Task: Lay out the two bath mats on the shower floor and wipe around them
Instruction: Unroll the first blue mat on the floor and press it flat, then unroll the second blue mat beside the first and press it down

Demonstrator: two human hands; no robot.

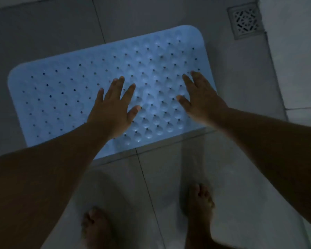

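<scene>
Across the middle of the frame a pale blue bath mat (75,97) lies flat on the grey tiled shower floor (241,83), its long side running from left to upper right, its surface dotted with holes and round suction cups. Both hands reach down over its right half: the left hand (113,106) at centre, the right hand (199,97) near the mat's right edge. Each has its fingers straight and spread, gripping nothing — whether the palms press the mat or hang just above it I cannot tell. A floor drain (245,20) sits at the upper right, apart from the mat. Two bare feet (199,203) stand on the tiles at the bottom.

By my reading the step in hand is settling the first mat — flattening it so the cups take hold. No second mat and no cloth are in view, so the next move likely calls for fetching the other mat and laying it beside this one.
</scene>
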